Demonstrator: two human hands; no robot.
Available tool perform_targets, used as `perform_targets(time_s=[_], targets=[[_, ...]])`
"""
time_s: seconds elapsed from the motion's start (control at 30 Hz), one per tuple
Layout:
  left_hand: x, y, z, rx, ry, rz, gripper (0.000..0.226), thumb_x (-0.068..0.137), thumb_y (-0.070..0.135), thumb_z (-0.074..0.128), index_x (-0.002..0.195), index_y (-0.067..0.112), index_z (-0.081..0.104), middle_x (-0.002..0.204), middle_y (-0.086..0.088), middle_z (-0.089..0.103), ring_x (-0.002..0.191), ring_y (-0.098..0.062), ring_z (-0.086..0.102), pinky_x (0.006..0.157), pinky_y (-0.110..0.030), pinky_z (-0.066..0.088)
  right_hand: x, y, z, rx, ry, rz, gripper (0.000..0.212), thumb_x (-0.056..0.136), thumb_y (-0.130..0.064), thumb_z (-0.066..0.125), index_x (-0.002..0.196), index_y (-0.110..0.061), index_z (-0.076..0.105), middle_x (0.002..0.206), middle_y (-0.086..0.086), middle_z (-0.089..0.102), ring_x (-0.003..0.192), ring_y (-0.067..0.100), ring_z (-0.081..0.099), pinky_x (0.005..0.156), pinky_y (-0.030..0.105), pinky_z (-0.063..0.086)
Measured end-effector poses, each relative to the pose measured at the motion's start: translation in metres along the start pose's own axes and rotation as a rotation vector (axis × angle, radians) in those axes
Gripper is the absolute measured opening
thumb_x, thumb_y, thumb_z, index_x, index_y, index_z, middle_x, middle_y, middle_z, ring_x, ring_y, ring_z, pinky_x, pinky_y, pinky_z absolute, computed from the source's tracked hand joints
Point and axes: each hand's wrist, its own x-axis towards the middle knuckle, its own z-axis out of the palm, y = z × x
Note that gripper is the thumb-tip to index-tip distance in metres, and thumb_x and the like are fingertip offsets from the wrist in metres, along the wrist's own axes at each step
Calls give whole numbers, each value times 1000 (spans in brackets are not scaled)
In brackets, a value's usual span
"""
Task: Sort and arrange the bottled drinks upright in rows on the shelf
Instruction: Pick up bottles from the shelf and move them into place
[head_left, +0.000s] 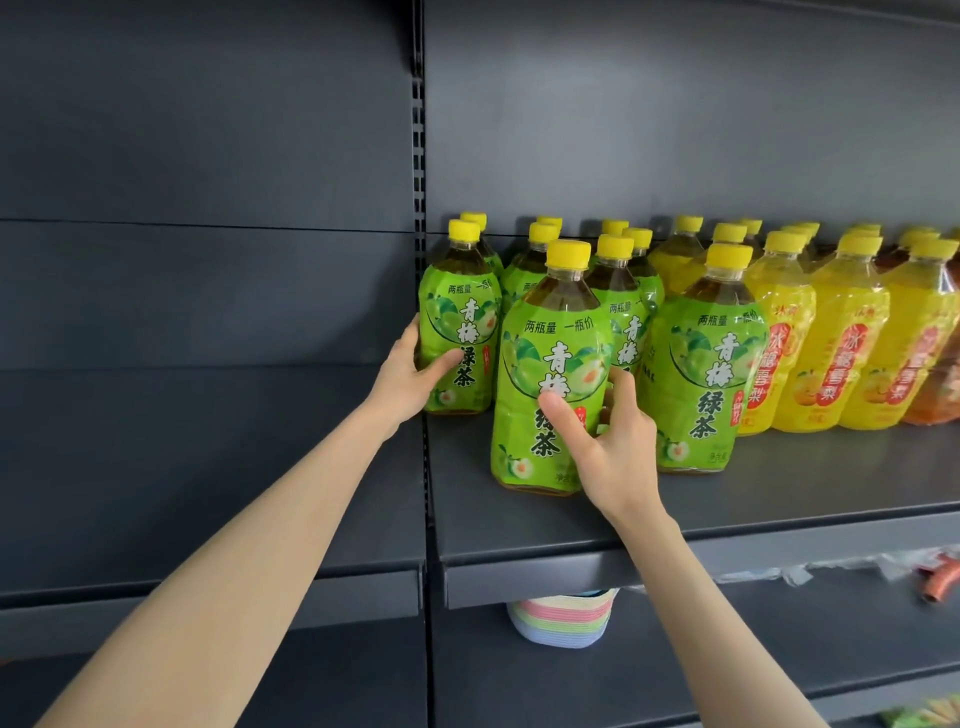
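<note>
Head view shows the sorting well along but, by my reading, not finished. At the far left of the shelf, the left hand grasps the end green-tea bottle, thumb across its label and fingers wrapped behind. This bottle stands upright at the head of a row running back to the rear panel. Just right of it, the front green-tea bottle stands forward of the others, out of line. The right hand holds it low down, thumb pressed on the label and fingers curled round its right side. I judge this one wants setting into a row. Beyond it, more green bottles stand behind, and another green-tea bottle fronts the next row. Then come the yellow-labelled bottles in neat upright rows. At the right edge an orange-labelled bottle is cut off by the frame. Kinds appear grouped already, though the green fronts are uneven. Every bottle wears a yellow cap. The green ones show brown tea at the shoulder, the yellow ones a clear yellow drink, and all look full. Below the shelf sits a striped woven basket, its contents hidden.
</note>
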Motion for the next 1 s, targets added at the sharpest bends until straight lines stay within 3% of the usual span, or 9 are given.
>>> perform_targets(time_s=[0.3, 0.4, 0.5, 0.6, 0.7, 0.77, 0.9, 1.0], targets=[[3, 3, 21, 63, 78, 4, 75, 84, 39, 66, 147, 27, 26, 135, -6, 47, 124, -22, 47, 105, -47, 39, 1, 3, 0, 14, 0, 3, 82, 66, -79, 55, 122, -19, 48, 92, -19, 69, 87, 10, 66, 81, 38, 54], [1, 4, 22, 77, 69, 5, 77, 84, 41, 66, 148, 25, 25, 136, -6, 47, 125, -22, 47, 106, -48, 39, 1, 4, 0, 12, 1, -9, 82, 66, -79, 54, 120, -18, 48, 89, -13, 69, 77, 12, 62, 76, 40, 53], [-2, 7, 19, 43, 4, -34, 79, 85, 40, 65, 149, 27, 21, 140, -1, 48, 127, -18, 46, 107, -46, 38, 1, 4, -1, 0, 2, -16, 83, 65, -80, 53, 122, -19, 47, 92, -14, 69, 83, 15, 65, 78, 39, 53], [-6, 11, 12, 29, -47, -113, 84, 86, 48, 60, 152, 27, 12, 151, 3, 35, 136, -16, 36, 113, -41, 30, -1, 3, -1, -5, -9, -28, 82, 66, -79, 52, 125, -23, 45, 91, -21, 66, 88, 14, 66, 81, 37, 53], [-20, 18, 7, -35, 46, -105, 76, 89, 63, 42, 151, 27, 16, 156, 7, 22, 141, -9, 24, 115, -32, 20, 0, 4, 0, 22, -65, -26, 67, 70, -76, 54, 115, -28, 46, 94, -18, 69, 84, 11, 66, 80, 38, 53], [-32, 28, 9, -131, 17, -56, 79, 83, 75, 32, 149, 32, 22, 155, 14, 24, 140, -2, 23, 116, -35, 17, 3, 2, 4, 68, -145, -17, 59, 74, -70, 58, 111, -25, 49, 97, -18, 70, 88, 4, 66, 82, 32, 53], [-40, 41, 19, -194, -76, -50, 99, 66, 91, 26, 149, 39, 14, 156, 17, 19, 142, -1, 17, 118, -37, 12, 12, -6, 23, 192, -341, 45, 52, 85, -57, 61, 127, -29, 49, 108, -28, 63, 96, -17, 58, 77, 4, 44], [-39, 42, 20, -160, -85, -77, 112, 56, 97, 27, 150, 39, 12, 157, 11, 18, 143, -8, 20, 117, -44, 18, 24, -11, 36, 246, -445, 72, 56, 90, -47, 61, 139, -29, 40, 117, -28, 59, 106, -16, 55, 87, 6, 42]])
